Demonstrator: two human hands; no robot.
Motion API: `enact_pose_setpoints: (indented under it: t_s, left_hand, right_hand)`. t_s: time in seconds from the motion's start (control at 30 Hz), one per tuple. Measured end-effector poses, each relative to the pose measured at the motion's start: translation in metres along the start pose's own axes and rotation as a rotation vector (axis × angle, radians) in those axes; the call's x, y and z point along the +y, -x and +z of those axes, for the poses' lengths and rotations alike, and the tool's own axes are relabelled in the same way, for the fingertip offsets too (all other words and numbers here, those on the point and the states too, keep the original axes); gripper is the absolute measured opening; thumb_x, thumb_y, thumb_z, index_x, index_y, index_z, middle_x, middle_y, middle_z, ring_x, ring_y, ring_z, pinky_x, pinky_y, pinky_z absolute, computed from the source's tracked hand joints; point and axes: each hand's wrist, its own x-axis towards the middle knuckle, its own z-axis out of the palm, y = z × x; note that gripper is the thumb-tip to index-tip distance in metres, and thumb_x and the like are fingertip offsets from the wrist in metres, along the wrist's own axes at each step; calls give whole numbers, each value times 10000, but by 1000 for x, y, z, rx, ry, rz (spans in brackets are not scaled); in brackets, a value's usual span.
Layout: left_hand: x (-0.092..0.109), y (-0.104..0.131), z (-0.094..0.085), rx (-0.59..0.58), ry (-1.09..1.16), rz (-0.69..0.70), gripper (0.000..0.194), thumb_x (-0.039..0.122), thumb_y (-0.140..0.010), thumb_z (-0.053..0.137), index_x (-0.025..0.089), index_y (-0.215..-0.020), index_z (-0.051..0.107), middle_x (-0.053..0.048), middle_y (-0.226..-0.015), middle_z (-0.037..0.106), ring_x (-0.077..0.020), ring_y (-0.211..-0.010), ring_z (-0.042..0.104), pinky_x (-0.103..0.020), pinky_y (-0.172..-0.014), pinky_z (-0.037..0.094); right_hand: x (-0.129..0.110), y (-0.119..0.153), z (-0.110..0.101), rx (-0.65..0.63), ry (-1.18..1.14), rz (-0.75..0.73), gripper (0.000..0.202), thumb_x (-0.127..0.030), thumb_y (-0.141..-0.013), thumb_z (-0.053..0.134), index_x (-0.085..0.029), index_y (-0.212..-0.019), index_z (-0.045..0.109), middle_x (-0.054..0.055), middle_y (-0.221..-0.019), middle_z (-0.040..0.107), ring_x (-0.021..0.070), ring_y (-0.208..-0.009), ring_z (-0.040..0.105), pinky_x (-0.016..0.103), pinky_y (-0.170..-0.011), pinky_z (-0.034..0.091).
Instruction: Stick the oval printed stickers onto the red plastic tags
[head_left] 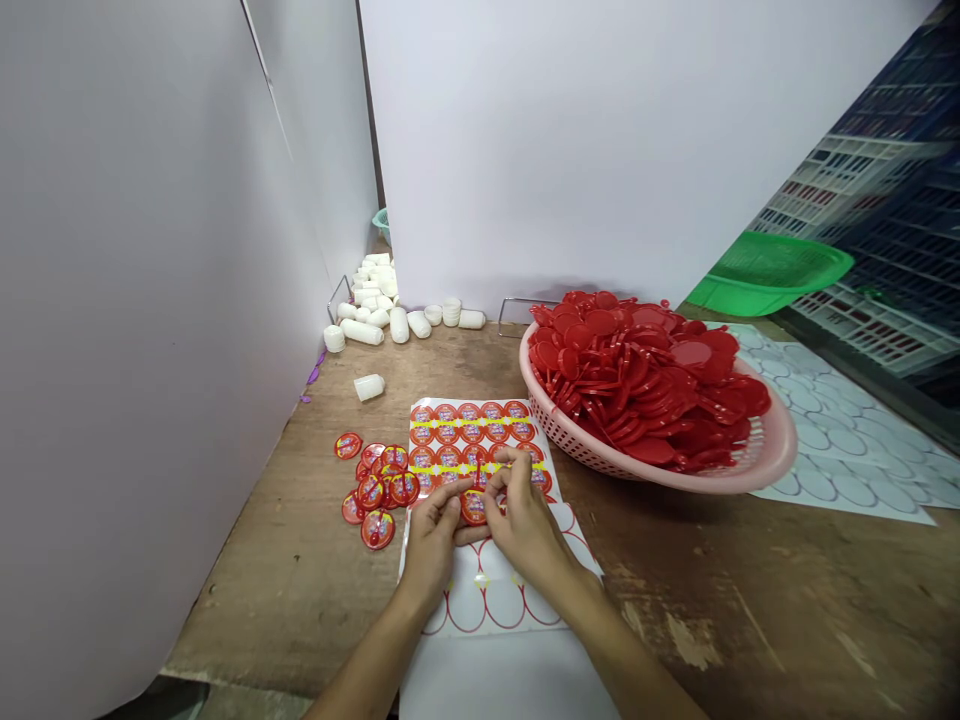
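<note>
Between both hands is a red disc (473,507) with a round printed sticker on its face and a thin red stem pointing away from me. My left hand (436,532) grips its left edge between thumb and fingers. On the right edge, the thumb and fingers of my right hand (519,510) press against the disc. Beneath the hands lies a sheet of round red and yellow stickers (469,412); its nearer part (504,606) shows bare white circles with red outlines. Several stickered red discs (377,529) are piled left of the sheet.
A pink basket (780,440) heaped with plain red pieces (652,370) stands at the right. White plastic cups (399,325) cluster at the back left, one (369,387) lying nearer. Used sheets (840,450) and a green basket (772,275) are far right. White panels (570,150) enclose the back and left.
</note>
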Motion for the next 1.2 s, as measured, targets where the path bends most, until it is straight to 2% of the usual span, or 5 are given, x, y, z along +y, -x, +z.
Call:
enact_pose_setpoints:
  t_s: [0.63,0.8,0.9,1.1,1.2]
  left_hand:
    - [4,5,8,65,-10,-3,438,370,-623,820,121,-964,704,-110,-912,748,-222,-769,724,-356,-710,616]
    - [9,5,10,76,-4,-78,528,338,-593,848,110,-1035,671,-82,-802,742,-206,-684,719,-350,-677,617]
    - [10,4,9,79,3,-123,485,302,-534,883,90,-920,681,-71,-727,729,-187,-628,706,-330,-667,614]
    - [8,4,3,23,34,-27,330,354,-643,821,101,-818,700,-53,-762,705,-166,-688,680,-320,-629,619]
    - [7,4,3,37,-37,-42,368,351,-606,845,102,-831,692,-34,-724,679,-146,-601,662,-286,-541,604]
  right_hand:
    - [-4,-1,-8,-3,417,10,324,-116,-783,579,-184,-1092,506,101,-800,618,288,-792,598,391,-694,454]
    - [4,-13,-20,-261,-150,106,153,-189,-772,593,-208,-923,596,9,-746,611,168,-648,561,283,-598,437]
    - [9,-10,-13,-257,-514,145,128,-230,-769,586,-184,-874,641,15,-787,631,154,-683,588,279,-625,482]
    - [6,8,-7,-159,-362,-143,243,-208,-884,496,-250,-950,726,55,-890,616,181,-857,594,334,-761,495]
    - [5,14,-8,-165,-427,-69,219,-230,-878,522,-243,-991,709,50,-893,618,175,-832,592,318,-729,505]
